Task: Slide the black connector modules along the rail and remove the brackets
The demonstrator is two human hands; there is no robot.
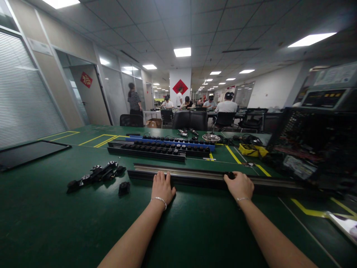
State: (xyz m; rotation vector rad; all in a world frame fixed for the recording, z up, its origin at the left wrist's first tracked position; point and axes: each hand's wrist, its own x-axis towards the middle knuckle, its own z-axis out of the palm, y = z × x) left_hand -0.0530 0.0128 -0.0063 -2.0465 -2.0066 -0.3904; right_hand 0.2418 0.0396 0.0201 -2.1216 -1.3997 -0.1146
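Observation:
A long black channel rail (198,179) lies across the green table (178,230) in front of me. My left hand (162,189) rests on its near edge, fingers laid flat over the side and thumb out to the right. Farther right, my right hand (240,185) is closed at the rail, pinching a small black round part (230,175) between thumb and fingers. Just left of the rail sits a loose black block (124,188). Beside it is a heap of similar black pieces (97,174), some with white faces.
Behind the rail stand another black rail (145,152) and a blue rail (195,144), both filled with rows of black parts. A metal dish (211,138) and a yellow tray (253,150) are farther back. Dark equipment (315,137) rises at right; a black mat (30,152) lies left.

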